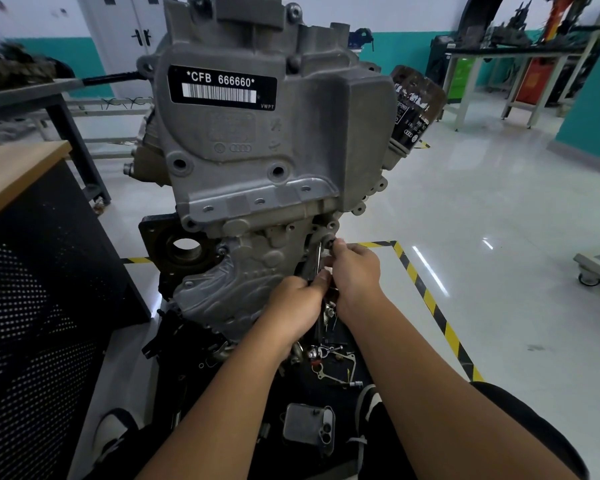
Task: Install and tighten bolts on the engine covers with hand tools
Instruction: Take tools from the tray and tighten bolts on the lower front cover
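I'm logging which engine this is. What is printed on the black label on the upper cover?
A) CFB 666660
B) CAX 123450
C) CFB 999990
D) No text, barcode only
A: the black label on the upper cover reads *CFB 666660* in white above a barcode.

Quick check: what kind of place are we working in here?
Probably an automotive training workshop: an engine stands on a floor bay marked with hazard tape, and metal workbenches with parts line the wall.
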